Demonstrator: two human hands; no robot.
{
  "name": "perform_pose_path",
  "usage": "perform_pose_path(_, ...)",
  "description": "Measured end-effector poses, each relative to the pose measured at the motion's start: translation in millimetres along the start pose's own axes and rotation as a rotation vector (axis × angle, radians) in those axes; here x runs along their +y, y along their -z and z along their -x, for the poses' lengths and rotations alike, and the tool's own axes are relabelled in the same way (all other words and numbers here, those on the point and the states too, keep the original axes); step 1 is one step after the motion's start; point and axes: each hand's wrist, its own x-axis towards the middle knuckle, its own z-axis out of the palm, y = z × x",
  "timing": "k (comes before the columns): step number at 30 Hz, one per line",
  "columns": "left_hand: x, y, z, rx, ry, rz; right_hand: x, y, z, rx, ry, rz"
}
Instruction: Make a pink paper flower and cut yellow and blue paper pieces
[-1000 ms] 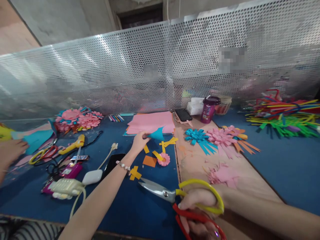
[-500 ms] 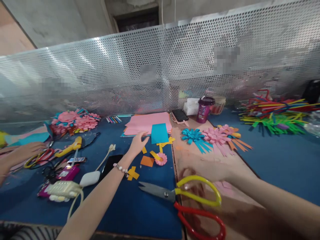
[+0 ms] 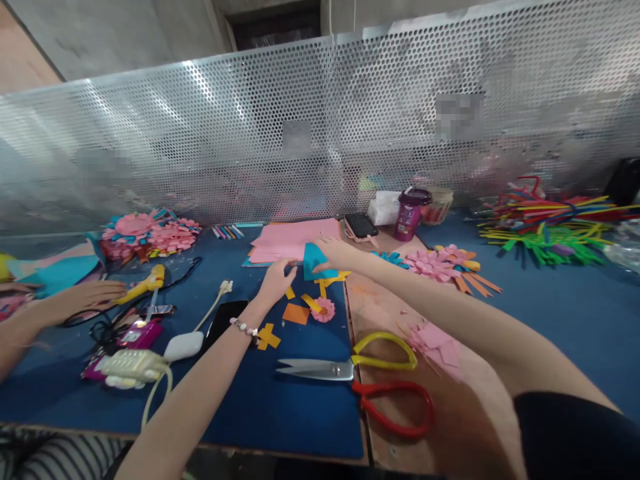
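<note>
My right hand [image 3: 336, 255] lies over a blue piece of paper [image 3: 311, 259], thumb and fingers apart and touching it. To its left is my left hand [image 3: 276, 283], a bead bracelet at its wrist; its thumb and fingers are apart, with nothing seen between them. Large scissors [image 3: 343, 369] with one yellow and one red handle lie nearer me, blades slightly apart. Between hands and scissors are a small pink paper flower [image 3: 325, 309], an orange paper piece [image 3: 296, 314] and yellow paper strips [image 3: 269, 337]. Pink paper sheets [image 3: 295, 239] are stacked behind.
At left, another person's hand [image 3: 100, 291] is at a yellow glue gun [image 3: 150, 281]. A phone [image 3: 226, 323], white adapter [image 3: 184, 346] and power strip [image 3: 133, 365] lie nearby. Finished paper flowers [image 3: 434, 265] and a purple cup [image 3: 409, 217] are at right. A perforated metal screen [image 3: 240, 153] stands behind.
My right hand has left the scissors and moved forward and left onto the blue paper. The scissors now lie turned slightly. The other person's hand has moved right to the glue gun.
</note>
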Motion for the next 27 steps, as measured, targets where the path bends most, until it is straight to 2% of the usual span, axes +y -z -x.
perform_pose_path(2,-0.9,1.8,0.7,0.013,0.006,0.011,12.4,-6.1,-27.2,-0.04,-0.012,-0.001)
perform_pose_path(5,-1.6,3.0,1.5,0.031,0.012,0.032,24.3,-16.4,-45.0,-0.089,-0.015,-0.033)
perform_pose_path(9,-3.6,3.7,1.1,0.053,0.034,0.089,28.9,-22.7,-46.3,-0.049,-0.037,-0.096)
perform_pose_path(12,-4.1,5.2,0.2,0.069,0.074,0.166,24.0,-14.0,-41.6,0.054,-0.077,-0.181)
perform_pose_path(16,4.8,8.7,-2.5,0.087,0.135,0.328,3.8,14.2,-25.0,0.238,-0.099,-0.405)
perform_pose_path(19,21.0,11.1,-4.0,0.048,0.151,0.489,-16.3,29.7,1.1,0.302,-0.064,-0.642)
perform_pose_path(21,34.3,12.1,-3.0,-0.01,0.152,0.589,-27.5,30.4,22.4,0.343,-0.088,-0.77)
perform_pose_path(24,52.9,12.5,2.2,-0.094,0.161,0.697,-37.2,20.3,49.8,0.379,-0.142,-0.898)
perform_pose_path(27,65.8,11.8,9.1,-0.142,0.187,0.758,-39.6,7.5,63.6,0.425,-0.201,-0.974)
